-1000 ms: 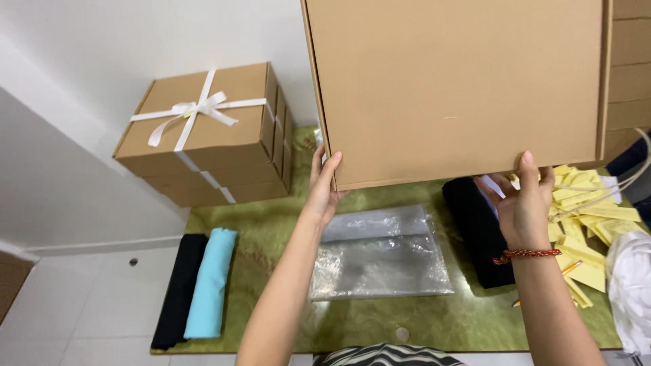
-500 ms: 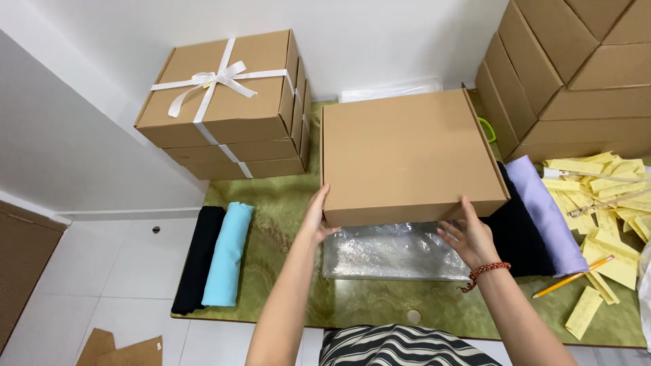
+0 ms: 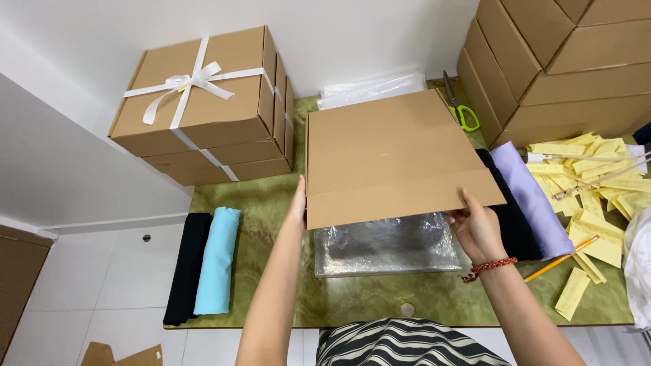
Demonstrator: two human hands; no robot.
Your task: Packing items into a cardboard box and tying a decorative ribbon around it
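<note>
Nearest me, my left hand [image 3: 296,203] presses flat against the left edge of the flat cardboard box [image 3: 397,154], and my right hand [image 3: 477,229] has its fingers [image 3: 470,201] pinching the front flap. The box rests low over the clear plastic bag [image 3: 386,244] on the green table [image 3: 271,203], shut and unribboned. Folded black and blue cloths [image 3: 207,266] wait untouched at left. Farther back, a ribboned box stack [image 3: 203,102] looks finished.
</note>
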